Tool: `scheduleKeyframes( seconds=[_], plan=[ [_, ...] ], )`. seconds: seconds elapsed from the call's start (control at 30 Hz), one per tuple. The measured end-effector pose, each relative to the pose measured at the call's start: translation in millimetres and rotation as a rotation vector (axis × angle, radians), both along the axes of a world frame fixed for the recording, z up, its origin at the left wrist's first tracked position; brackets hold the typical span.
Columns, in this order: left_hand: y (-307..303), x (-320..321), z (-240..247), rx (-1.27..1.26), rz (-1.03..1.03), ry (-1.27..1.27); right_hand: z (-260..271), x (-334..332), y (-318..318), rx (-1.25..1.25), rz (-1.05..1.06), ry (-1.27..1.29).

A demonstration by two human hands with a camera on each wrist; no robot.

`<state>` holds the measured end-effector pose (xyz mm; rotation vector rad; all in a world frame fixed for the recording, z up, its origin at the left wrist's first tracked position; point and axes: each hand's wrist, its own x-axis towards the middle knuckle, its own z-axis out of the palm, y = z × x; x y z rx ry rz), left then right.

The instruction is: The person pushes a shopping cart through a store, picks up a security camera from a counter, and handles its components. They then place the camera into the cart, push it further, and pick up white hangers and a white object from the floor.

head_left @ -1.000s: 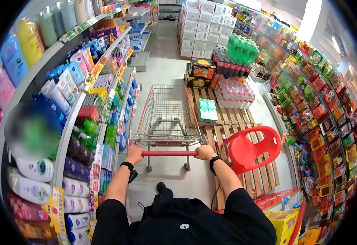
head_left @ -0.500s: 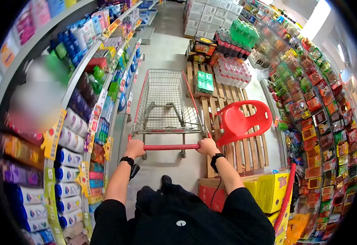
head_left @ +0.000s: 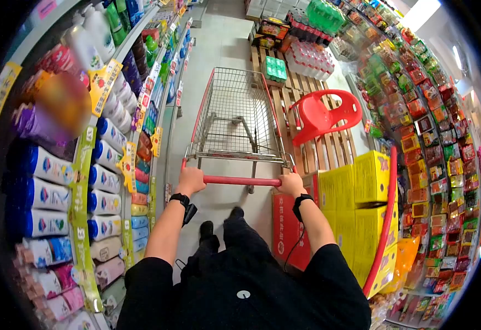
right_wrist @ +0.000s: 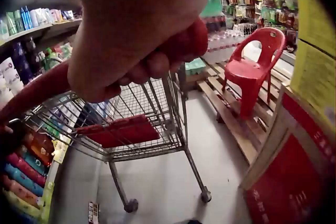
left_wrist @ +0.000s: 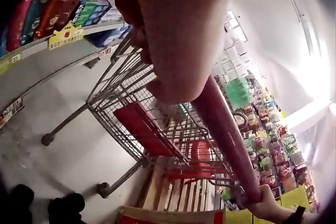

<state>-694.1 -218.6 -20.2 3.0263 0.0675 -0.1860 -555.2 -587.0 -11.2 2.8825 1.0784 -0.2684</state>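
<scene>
A shopping cart (head_left: 235,115) with a wire basket stands in front of the person, and nothing lies in the basket. Its red push handle (head_left: 241,180) runs crosswise between both hands. At the handle's left end, the left hand (head_left: 191,180) grips the bar; the left wrist view shows this hand (left_wrist: 173,50) wrapped over it. The right hand (head_left: 291,184) holds the right end, and in the right wrist view the curled fingers (right_wrist: 157,65) of that hand show under the bar. Black bands sit on both wrists.
Shelves of bottles (head_left: 48,192) line the left side. On the right are a wooden pallet (head_left: 328,146) with a red plastic chair (head_left: 326,113) and drink packs (head_left: 309,58), then stacked yellow boxes (head_left: 356,187) and a red carton (head_left: 290,228). Hanging snack packets (head_left: 422,143) fill the far right.
The person has walked forward down the aisle with the cart, both hands staying on the handle. The chair and pallet now lie closer, and the yellow boxes have come fully into view at right.
</scene>
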Motion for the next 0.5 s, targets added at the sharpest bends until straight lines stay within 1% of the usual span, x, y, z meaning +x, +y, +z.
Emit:
scheduleKeyframes(
  seconds=[0.13, 0.2, 0.3, 0.37, 0.4, 0.5],
  plan=[
    [-25, -60, 7, 0.049, -0.026, 0.064, 0, -65, -24, 0.022, 0.025, -0.06],
    [-38, -88, 11, 0.055, -0.023, 0.089, -9, -88, -39, 0.025, 0.025, -0.027],
    [-57, -127, 2, 0.102, 0.0, 0.036, -11, -122, -57, 0.035, 0.043, -0.019],
    [-71, -153, -1, 0.094, 0.025, 0.051, -13, -145, -70, 0.05, 0.046, -0.033],
    [-80, -168, 5, 0.085, 0.029, 0.047, -13, -157, -76, 0.062, 0.047, -0.048],
    [-99, -205, 3, 0.091, 0.027, 0.0, -3, -194, -95, 0.029, 0.016, 0.054]
  ],
)
